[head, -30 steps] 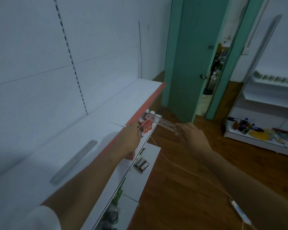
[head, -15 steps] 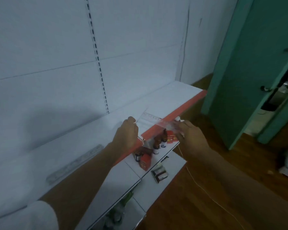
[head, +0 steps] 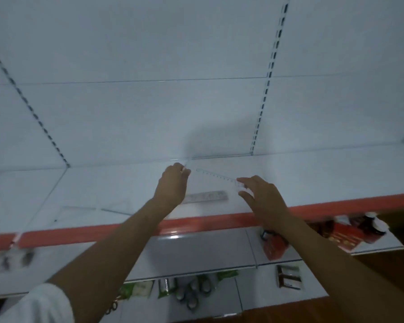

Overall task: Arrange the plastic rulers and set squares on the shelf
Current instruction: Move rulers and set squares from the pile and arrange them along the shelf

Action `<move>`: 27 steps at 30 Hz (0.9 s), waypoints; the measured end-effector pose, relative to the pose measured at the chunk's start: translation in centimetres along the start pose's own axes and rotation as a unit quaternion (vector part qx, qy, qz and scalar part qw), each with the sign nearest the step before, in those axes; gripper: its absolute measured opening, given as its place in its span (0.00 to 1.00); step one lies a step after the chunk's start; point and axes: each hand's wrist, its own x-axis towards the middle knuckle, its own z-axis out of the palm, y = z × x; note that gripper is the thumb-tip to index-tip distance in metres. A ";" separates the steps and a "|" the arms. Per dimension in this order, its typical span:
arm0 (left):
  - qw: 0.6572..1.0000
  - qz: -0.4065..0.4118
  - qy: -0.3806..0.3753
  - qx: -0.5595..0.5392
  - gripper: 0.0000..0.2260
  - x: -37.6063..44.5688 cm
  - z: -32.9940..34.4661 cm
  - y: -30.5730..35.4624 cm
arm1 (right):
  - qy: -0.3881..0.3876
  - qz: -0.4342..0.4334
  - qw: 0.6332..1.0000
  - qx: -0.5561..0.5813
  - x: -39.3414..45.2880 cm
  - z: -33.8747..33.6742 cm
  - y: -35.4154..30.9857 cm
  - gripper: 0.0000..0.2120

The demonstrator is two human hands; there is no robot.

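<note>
A clear plastic set square with a row of small holes (head: 216, 175) is held above the white shelf with the orange-red front edge (head: 336, 180), its visible long edge running from upper left near the left hand down to the right hand. The left hand (head: 173, 183) reaches forward, arm extended, fingers curled at the upper left corner, apparently pinching it, though the blur hides the contact. The right hand (head: 261, 197) has thumb and fingers part-spread around the lower right end, fingertips touching the plastic.

Half a second ago both hands held the piece over the shelf's front edge; now it is further in, over the shelf's middle near the white back panel (head: 149, 101), and the view faces the shelf squarely.

A grey translucent plastic ruler (head: 208, 196) lies flat on the shelf just below the hands, long axis left to right. Another clear set square (head: 86, 212) lies flat to the left. Red boxes (head: 345, 236) sit on the lower shelf.
</note>
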 end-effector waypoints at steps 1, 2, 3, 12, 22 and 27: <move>1.000 -0.013 0.004 0.006 0.13 0.3 -0.7 -1.2 | -0.008 -0.018 1.000 0.000 1.0 0.7 -0.8 0.17; 1.000 -0.020 0.005 0.012 0.12 0.5 -1.3 -2.3 | -0.015 -0.033 0.999 0.000 1.9 1.3 -1.6 0.17; 1.000 -0.026 0.004 0.014 0.12 0.6 -2.0 -3.2 | -0.022 -0.042 0.999 0.002 2.8 1.8 -2.3 0.16; 0.994 -0.005 -0.106 -0.005 0.16 0.5 -5.0 -8.2 | -0.083 -0.113 0.990 0.001 6.8 5.4 -4.6 0.17; 0.985 0.005 -0.130 0.110 0.15 0.5 -4.0 -9.6 | -0.140 -0.138 0.980 -0.011 8.1 6.3 -3.5 0.17; 0.983 -0.012 -0.121 0.134 0.15 0.8 -3.1 -8.5 | -0.149 -0.134 0.980 -0.003 8.2 6.6 -2.1 0.15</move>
